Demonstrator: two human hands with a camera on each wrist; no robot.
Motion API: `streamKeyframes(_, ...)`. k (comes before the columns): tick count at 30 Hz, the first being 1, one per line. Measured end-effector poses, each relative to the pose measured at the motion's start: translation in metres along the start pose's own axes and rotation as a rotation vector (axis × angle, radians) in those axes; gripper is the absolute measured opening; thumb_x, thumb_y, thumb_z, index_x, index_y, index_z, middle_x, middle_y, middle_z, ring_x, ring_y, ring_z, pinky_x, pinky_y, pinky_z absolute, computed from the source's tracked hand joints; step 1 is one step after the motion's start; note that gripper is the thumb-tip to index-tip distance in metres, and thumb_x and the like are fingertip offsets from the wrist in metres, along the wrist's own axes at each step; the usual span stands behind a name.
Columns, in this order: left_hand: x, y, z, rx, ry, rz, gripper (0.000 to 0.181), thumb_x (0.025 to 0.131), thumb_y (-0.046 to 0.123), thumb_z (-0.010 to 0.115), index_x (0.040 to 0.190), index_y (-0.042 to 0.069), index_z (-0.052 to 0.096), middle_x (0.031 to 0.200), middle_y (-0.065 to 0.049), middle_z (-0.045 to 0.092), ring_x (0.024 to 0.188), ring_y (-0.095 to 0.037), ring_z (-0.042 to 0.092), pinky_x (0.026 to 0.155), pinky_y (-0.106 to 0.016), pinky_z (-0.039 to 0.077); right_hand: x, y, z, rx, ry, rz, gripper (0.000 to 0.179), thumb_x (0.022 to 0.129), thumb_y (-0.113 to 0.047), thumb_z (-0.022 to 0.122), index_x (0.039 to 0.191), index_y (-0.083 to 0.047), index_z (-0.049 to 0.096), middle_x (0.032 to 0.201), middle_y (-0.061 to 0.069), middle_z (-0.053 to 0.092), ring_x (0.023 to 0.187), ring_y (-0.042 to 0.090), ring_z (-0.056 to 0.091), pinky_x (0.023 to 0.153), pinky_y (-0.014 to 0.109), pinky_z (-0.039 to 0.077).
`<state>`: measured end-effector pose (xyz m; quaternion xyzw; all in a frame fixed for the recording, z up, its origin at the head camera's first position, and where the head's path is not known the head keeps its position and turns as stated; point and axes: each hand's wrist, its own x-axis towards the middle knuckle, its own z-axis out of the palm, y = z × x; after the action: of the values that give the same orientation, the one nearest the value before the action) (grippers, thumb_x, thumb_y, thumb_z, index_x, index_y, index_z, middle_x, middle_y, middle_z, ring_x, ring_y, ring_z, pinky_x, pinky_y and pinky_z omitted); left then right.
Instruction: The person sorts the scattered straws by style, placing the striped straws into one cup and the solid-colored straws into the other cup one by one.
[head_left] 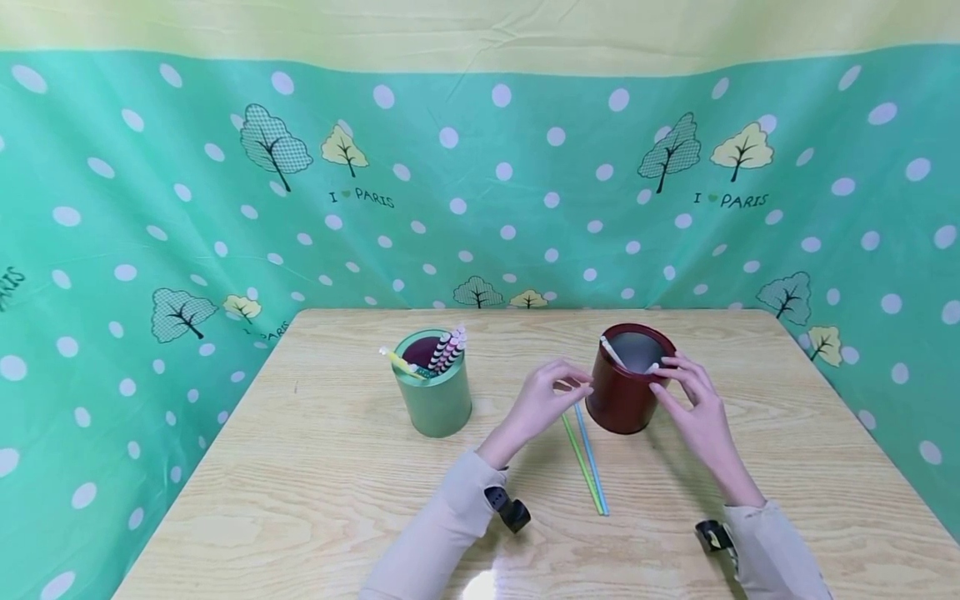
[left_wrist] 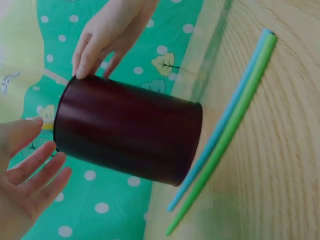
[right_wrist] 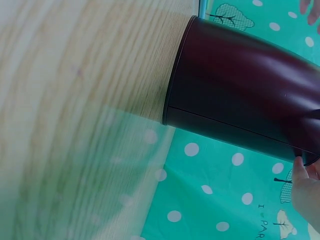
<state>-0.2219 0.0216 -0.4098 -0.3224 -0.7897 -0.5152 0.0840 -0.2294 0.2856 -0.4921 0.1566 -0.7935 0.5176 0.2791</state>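
A dark red cylindrical pot (head_left: 624,408) stands upright on the table, with a white stick (head_left: 612,352) leaning out over its rim. My right hand (head_left: 697,408) is at the pot's right side, thumb on the outer wall and fingers over the rim, gripping it beside a second white stick end (head_left: 652,369). To the left of the pot, my left hand (head_left: 546,398) holds nothing; its thumb and fingers (left_wrist: 37,170) are spread apart close to the rim in the left wrist view. A green straw (head_left: 582,467) and a blue straw (head_left: 592,458) lie side by side in front of the pot.
A light green cylindrical pot (head_left: 438,404) stands to the left on the wooden table (head_left: 300,483). It holds several striped sticks (head_left: 448,350) and a yellow stick (head_left: 399,362) that juts over its rim. A green dotted cloth (head_left: 525,192) hangs behind the table.
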Motion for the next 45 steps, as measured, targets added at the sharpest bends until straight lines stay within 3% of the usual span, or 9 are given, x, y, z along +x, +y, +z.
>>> streamKeyframes(1,-0.001,-0.001,-0.001,0.009,-0.018,-0.006,0.015,0.082,0.011,0.062,0.093,0.001,0.066,0.090,-0.006,0.063,0.080,-0.011,0.059,0.070,-0.014,0.048,0.001,-0.010,-0.001,0.061,-0.009,-0.003,0.030,0.079,-0.007,0.065,0.109,-0.009,0.062,0.125,0.006,0.047,0.129,0.019,0.027,0.102,0.024,0.027)
streamKeyframes(6,-0.005,-0.009,-0.004,0.034,-0.125,-0.059,0.016,0.082,0.012,0.062,0.094,0.001,0.066,0.091,-0.005,0.062,0.082,-0.012,0.059,0.071,-0.015,0.047,0.001,-0.011,-0.002,0.070,-0.013,0.010,0.029,0.081,-0.008,0.063,0.110,-0.009,0.062,0.125,0.006,0.046,0.128,0.020,0.028,0.102,0.025,0.029)
streamKeyframes(11,-0.008,-0.016,-0.005,0.086,-0.220,-0.093,0.016,0.083,0.012,0.062,0.096,0.004,0.066,0.094,-0.004,0.062,0.086,-0.017,0.058,0.074,-0.020,0.048,-0.001,0.005,0.000,-0.053,0.002,0.029,0.031,0.080,-0.011,0.065,0.111,-0.014,0.062,0.126,0.001,0.046,0.128,0.015,0.028,0.099,0.018,0.030)
streamKeyframes(17,-0.011,-0.023,-0.004,0.150,-0.281,-0.085,0.015,0.081,0.007,0.063,0.096,0.005,0.066,0.092,-0.005,0.061,0.086,-0.016,0.057,0.077,-0.027,0.049,0.001,-0.029,0.000,0.040,-0.012,0.029,0.029,0.080,-0.007,0.064,0.109,-0.007,0.062,0.125,0.007,0.046,0.130,0.018,0.025,0.103,0.024,0.025)
streamKeyframes(25,-0.013,-0.029,-0.001,0.255,-0.429,-0.122,0.017,0.081,0.011,0.064,0.097,0.010,0.067,0.094,0.000,0.061,0.090,-0.014,0.057,0.074,-0.015,0.043,0.004,-0.066,0.001,0.085,-0.004,0.040,0.025,0.083,-0.006,0.061,0.107,-0.004,0.062,0.123,0.009,0.046,0.129,0.019,0.027,0.103,0.024,0.026)
streamKeyframes(32,-0.014,-0.033,0.001,0.324,-0.501,-0.077,0.016,0.079,0.009,0.065,0.095,0.008,0.067,0.097,-0.001,0.061,0.090,-0.014,0.057,0.073,-0.012,0.041,0.007,-0.101,0.001,-0.036,-0.021,0.104,0.023,0.081,-0.001,0.061,0.103,0.005,0.060,0.118,0.015,0.046,0.127,0.019,0.029,0.097,0.012,0.029)
streamKeyframes(36,-0.014,-0.037,0.002,0.351,-0.538,-0.066,0.018,0.079,0.008,0.064,0.096,0.009,0.067,0.099,0.000,0.061,0.084,-0.011,0.055,0.071,-0.011,0.040,0.007,-0.100,0.001,-0.016,-0.017,0.091,0.023,0.081,0.000,0.060,0.104,0.005,0.060,0.118,0.013,0.046,0.127,0.020,0.029,0.098,0.015,0.029)
streamKeyframes(41,-0.013,-0.037,0.002,0.354,-0.573,-0.071,0.020,0.077,0.005,0.064,0.097,0.009,0.067,0.100,-0.001,0.061,0.084,-0.012,0.055,0.071,-0.012,0.040,0.002,-0.060,0.001,0.037,-0.011,0.041,0.024,0.083,-0.007,0.061,0.107,-0.004,0.062,0.122,0.006,0.047,0.129,0.016,0.027,0.102,0.021,0.027)
streamKeyframes(45,-0.012,-0.038,0.003,0.360,-0.590,-0.061,0.020,0.077,0.005,0.066,0.097,0.009,0.067,0.100,0.000,0.061,0.090,-0.011,0.054,0.075,-0.013,0.040,0.003,-0.065,0.000,0.010,-0.017,0.073,0.025,0.083,-0.009,0.061,0.107,-0.004,0.062,0.123,0.007,0.046,0.129,0.016,0.027,0.102,0.025,0.027)
